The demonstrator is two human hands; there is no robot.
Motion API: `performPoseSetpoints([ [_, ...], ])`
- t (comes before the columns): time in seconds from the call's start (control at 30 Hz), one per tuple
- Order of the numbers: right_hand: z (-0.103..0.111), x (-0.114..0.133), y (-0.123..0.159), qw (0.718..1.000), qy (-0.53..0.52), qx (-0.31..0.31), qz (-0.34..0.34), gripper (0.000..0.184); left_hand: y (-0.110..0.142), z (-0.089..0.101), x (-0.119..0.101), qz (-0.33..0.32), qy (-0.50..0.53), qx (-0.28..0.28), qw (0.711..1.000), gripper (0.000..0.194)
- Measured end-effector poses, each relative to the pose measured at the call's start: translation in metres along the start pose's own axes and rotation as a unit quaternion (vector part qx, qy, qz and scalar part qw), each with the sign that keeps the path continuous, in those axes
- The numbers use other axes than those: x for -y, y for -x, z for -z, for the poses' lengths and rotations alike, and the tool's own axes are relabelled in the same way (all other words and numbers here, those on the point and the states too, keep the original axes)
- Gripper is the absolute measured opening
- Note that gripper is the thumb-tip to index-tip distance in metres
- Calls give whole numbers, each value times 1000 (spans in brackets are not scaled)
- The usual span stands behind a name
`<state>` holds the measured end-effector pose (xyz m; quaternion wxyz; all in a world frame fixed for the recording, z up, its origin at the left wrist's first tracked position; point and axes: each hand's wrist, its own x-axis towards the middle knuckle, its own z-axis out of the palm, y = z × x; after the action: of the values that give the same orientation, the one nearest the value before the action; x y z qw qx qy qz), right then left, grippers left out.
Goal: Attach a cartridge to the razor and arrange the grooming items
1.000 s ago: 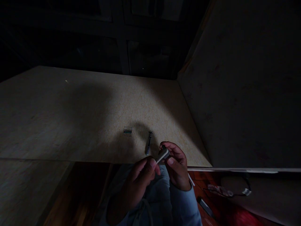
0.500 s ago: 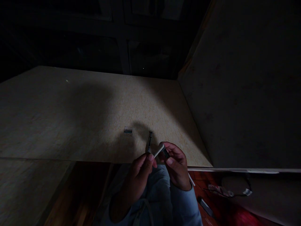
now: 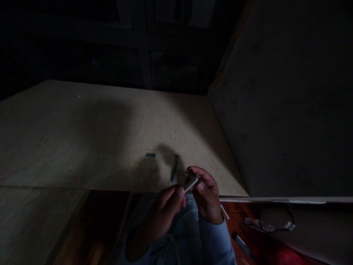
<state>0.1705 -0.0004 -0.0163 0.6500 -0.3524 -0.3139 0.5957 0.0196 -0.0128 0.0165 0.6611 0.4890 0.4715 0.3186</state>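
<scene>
In the head view, my left hand pinches the thin end of a slim pale-handled tool. Its wider rounded end points up and right, and its exact kind is too dark to make out. My right hand is closed around a small dark block, which touches the tool's wide end. Fingers cover much of the block. Just beyond my hands, a razor lies on the table, head pointing away. To its left rests a small clear case with a dark bar inside.
The pale marbled table ends close to my lap. A patterned panel rises along its right side, and dark framed panes stand behind. On the reddish floor at lower right lie a dark cable and a long narrow object.
The pale tool's wide end moved up and left across the dark block, then came back down and right. My left hand shifted with it. The razor and case stayed put.
</scene>
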Motion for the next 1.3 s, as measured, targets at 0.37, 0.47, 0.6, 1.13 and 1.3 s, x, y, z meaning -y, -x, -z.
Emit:
performPoseSetpoints([
  [0.37, -6, 1, 0, 1000, -18, 9, 9, 40, -6, 9, -3, 10, 47, -58, 997, 65],
  [0.47, -7, 0, 1, 1000, -12, 23, 5, 40, -7, 8, 1, 8, 26, -95, 995, 66],
  [0.6, -7, -3, 2, 999, -14, 39, -1, 42, -7, 5, -1, -9, -16, -99, 995, 68],
  [1.13, 1, -3, 4, 1000, 16, -25, -8, 43, 1, 2, -1, -11, -110, -66, 992, 61],
  [1.3, 0, -1, 5, 1000, 4, -25, -2, 41, 4, 1, -4, -10, -123, -44, 991, 58],
])
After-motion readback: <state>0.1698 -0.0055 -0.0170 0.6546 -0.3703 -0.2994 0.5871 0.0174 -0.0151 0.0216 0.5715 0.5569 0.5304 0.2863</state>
